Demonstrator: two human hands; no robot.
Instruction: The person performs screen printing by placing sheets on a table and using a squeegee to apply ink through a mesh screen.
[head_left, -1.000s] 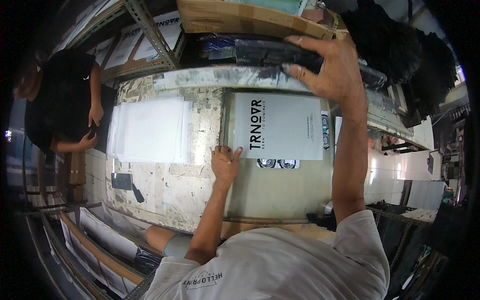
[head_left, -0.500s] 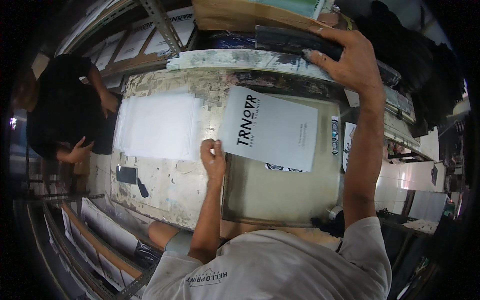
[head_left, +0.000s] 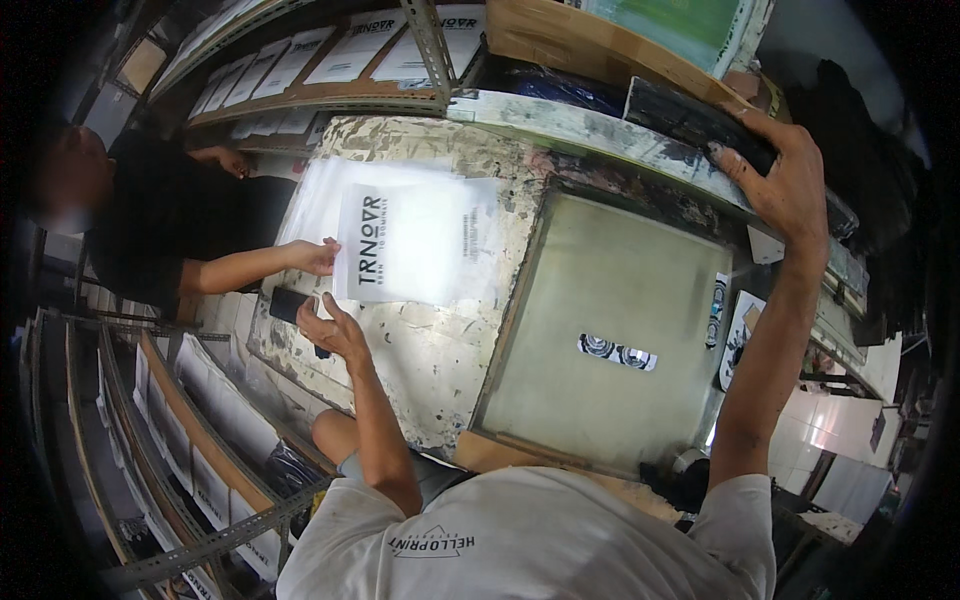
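Fingers of left hand (head_left: 340,330) loose beside printed sheet (head_left: 415,240), of right hand (head_left: 788,182) around black bar (head_left: 682,115).

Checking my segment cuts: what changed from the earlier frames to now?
The printed sheet moved left, off the pale board, onto the white stack. The left hand swung left and now appears to have let go. A co-worker's hand came in to the sheet's left edge. Unchanged: the right hand on the dark bar, the small printed strip on the board.
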